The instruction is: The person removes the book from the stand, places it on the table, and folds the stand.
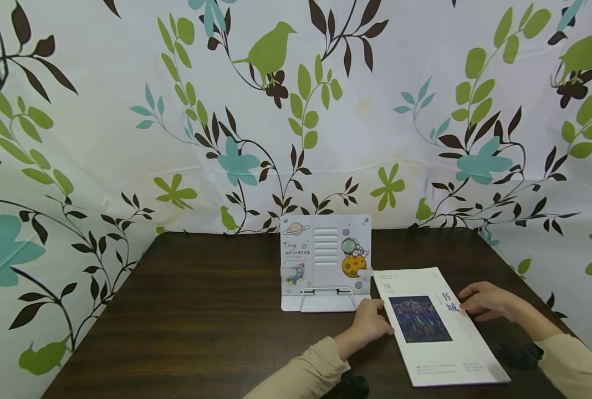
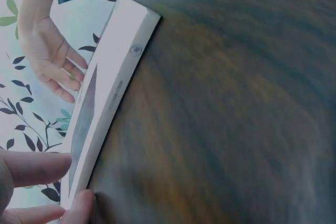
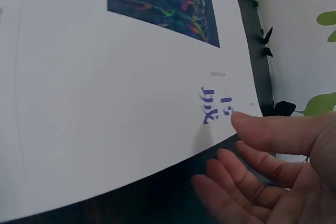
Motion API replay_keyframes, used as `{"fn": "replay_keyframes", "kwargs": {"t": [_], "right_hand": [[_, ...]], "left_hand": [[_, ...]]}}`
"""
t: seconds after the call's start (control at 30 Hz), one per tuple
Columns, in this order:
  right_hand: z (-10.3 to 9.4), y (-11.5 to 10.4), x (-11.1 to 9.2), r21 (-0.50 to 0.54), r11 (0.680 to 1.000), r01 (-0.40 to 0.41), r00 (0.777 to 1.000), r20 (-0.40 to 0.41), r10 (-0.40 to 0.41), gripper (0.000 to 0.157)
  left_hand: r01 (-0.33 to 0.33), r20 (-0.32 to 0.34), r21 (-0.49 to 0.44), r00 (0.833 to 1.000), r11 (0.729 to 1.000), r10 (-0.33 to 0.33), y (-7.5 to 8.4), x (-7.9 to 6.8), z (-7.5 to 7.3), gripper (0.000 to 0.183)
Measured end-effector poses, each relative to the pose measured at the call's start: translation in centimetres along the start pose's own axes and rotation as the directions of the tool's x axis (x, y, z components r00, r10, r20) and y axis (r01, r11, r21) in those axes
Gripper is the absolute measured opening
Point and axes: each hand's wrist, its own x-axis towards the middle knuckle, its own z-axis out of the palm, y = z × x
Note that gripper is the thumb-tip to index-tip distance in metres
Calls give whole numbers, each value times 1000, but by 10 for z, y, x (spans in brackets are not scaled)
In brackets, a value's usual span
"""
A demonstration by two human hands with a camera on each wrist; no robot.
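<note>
A white magazine (image 1: 445, 349) with a dark blue picture and purple characters on its cover lies at the right of the dark table. At its left edge my left hand (image 1: 368, 322) pinches the spine side; the left wrist view shows fingertips (image 2: 79, 208) right at the spine and another finger over the cover. My right hand (image 1: 490, 303) hovers by the opposite edge, fingers loosely spread. Seen from the right wrist, that thumb (image 3: 278, 129) is over the cover's edge near the characters, and the other fingers (image 3: 236, 177) sit beside the edge, holding nothing.
A white book stand (image 1: 326, 249) with an astronaut and planet print stands upright just left of the magazine's far end. The brown wooden table (image 1: 191, 321) stretches to the left. Behind it hangs a white cloth (image 1: 356, 144) printed with leaves and birds.
</note>
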Motion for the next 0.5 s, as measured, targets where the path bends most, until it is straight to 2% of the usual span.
{"fn": "replay_keyframes", "kwargs": {"t": [0.03, 0.07, 0.17, 0.33, 0.5], "right_hand": [[-1, -2, 0, -6, 1000, 13, 1000, 2, -13, 50], [-3, -5, 0, -10, 1000, 25, 1000, 6, -25, 50], [-7, -13, 1, -21, 998, 54, 998, 17, -53, 50], [-9, -28, 1, -25, 995, 99, 995, 33, -98, 50], [-7, -46, 3, -25, 989, 146, 988, 45, -145, 54]], "left_hand": [[2, 7, 7, 1000, 1000, -2, 0, 0, -4, 55], [-36, 9, 11, 999, 999, 35, -3, 1, -7, 54], [-46, 31, -3, 998, 999, 46, 0, -1, -22, 51], [-21, 58, -26, 998, 999, 23, 13, -8, -56, 52], [-122, 27, 34, 992, 992, 121, 9, -13, -94, 50]]}}
